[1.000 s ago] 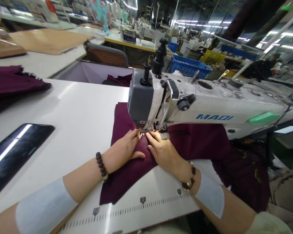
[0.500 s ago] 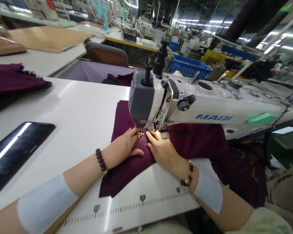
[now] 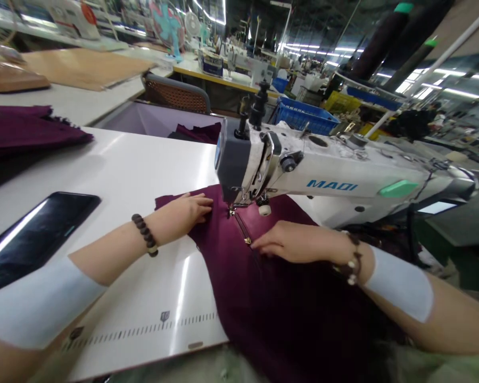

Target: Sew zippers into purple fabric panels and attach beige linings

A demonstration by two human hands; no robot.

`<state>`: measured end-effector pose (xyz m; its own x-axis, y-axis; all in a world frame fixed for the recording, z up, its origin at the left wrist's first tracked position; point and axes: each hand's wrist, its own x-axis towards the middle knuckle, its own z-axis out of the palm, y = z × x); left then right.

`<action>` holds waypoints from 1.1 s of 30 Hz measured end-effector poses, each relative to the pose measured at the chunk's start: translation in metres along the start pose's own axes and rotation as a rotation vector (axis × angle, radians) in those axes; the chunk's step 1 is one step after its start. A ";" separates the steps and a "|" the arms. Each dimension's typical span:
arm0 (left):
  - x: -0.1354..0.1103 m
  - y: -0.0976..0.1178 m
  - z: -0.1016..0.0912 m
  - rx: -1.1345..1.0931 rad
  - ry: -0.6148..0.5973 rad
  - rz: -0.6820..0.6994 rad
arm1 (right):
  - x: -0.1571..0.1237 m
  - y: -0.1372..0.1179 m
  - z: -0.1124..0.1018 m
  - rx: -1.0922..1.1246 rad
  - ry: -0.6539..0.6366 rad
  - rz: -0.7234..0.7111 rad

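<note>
A dark purple fabric piece [image 3: 271,287] lies on the white table under the head of a white MAQI sewing machine [image 3: 327,175]. A dark zipper [image 3: 243,231] runs down the fabric from the presser foot. My left hand [image 3: 181,215] lies flat on the fabric's left part, fingers stretched toward the needle. My right hand [image 3: 299,242] rests on the fabric to the right of the zipper, its fingertips touching the zipper's lower end. Both wrists carry bead bracelets and both forearms white sleeves.
A black phone [image 3: 32,239] lies at the left of the table [image 3: 135,175], whose front edge bears a ruler scale [image 3: 175,322]. Folded purple cloth [image 3: 27,130] sits at far left. More cloth fills a bin [image 3: 191,133] behind. A brown chair [image 3: 175,93] and blue crate [image 3: 303,114] stand beyond.
The fabric has been turned and pulled toward me, now hanging over the front edge. My left hand slid left on it; my right hand drew back along the zipper.
</note>
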<state>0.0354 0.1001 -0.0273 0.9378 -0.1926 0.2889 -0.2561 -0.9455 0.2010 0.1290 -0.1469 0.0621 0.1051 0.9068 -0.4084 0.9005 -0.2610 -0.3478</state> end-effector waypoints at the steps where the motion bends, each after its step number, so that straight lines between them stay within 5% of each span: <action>1: -0.002 0.008 -0.001 0.000 -0.024 0.025 | 0.004 0.001 0.010 -0.058 0.139 0.019; 3: -0.006 0.029 -0.001 0.015 -0.077 0.072 | 0.014 0.005 0.035 -0.173 0.370 0.079; 9: -0.015 0.066 0.012 0.124 -0.073 0.120 | 0.029 -0.004 0.091 -0.192 0.531 0.270; 20: -0.022 0.064 0.027 0.156 -0.008 0.147 | 0.031 -0.016 0.093 -0.184 0.559 0.325; 33: -0.016 0.068 0.022 0.253 -0.052 0.207 | 0.034 -0.021 0.092 -0.169 0.532 0.355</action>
<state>0.0083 0.0329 -0.0388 0.8842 -0.3949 0.2495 -0.3826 -0.9187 -0.0980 0.0751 -0.1413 -0.0224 0.5629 0.8264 0.0137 0.8219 -0.5580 -0.1143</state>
